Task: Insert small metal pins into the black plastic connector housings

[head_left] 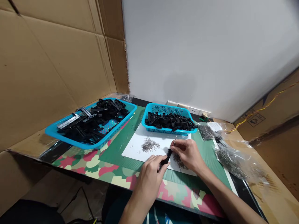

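Note:
My left hand [153, 171] is closed around a small black plastic part [166, 158], which tilts up toward my right hand. My right hand [187, 152] pinches a thin metal piece [175, 140] at the upper end of that part; its exact kind is too small to make out. Beneath both hands lies a white sheet [130, 148]. One pile of tiny metal pieces [149, 145] rests on the sheet to the left. Partly hidden under my right hand is a second pile of tiny metal pieces [179, 162].
A blue basket [169, 106] of small black parts stands behind the sheet. To the left is a larger blue basket [93, 145] with longer black parts. Clear plastic bags [230, 161] of metal pieces lie at right. Cardboard [58, 56] walls the left side.

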